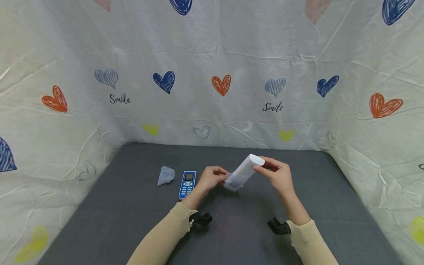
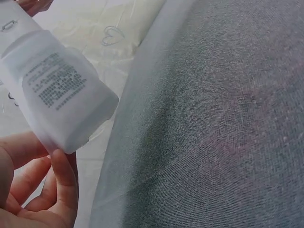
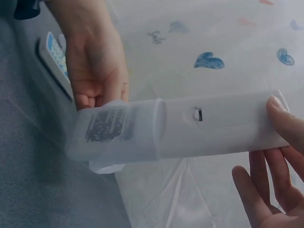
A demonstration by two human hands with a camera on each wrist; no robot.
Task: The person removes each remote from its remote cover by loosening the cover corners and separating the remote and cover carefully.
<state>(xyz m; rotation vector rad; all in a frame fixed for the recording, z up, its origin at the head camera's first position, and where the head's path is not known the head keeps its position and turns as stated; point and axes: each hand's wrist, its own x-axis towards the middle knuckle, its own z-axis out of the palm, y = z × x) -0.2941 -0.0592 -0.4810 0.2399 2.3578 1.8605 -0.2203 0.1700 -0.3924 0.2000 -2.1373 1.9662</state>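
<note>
A white remote control (image 1: pixel 246 168) hangs tilted above the table, its back with a small latch (image 3: pixel 198 114) showing in the right wrist view. A translucent holder (image 1: pixel 233 184) covers its lower end, and a printed label shows through the holder wall (image 2: pixel 97 111). My left hand (image 1: pixel 211 179) pinches the holder at its lower end. The bare upper end of the remote is gripped by my right hand (image 1: pixel 279 176) between thumb and fingers. Left of my left hand, a blue remote control (image 1: pixel 188 185) with a small screen lies face up on the table.
Farther left on the dark grey table (image 1: pixel 139 221) lies a second translucent piece (image 1: pixel 166 175), similar in material to the holder. A white curtain (image 1: pixel 245 92) with printed hearts encloses the back and both sides.
</note>
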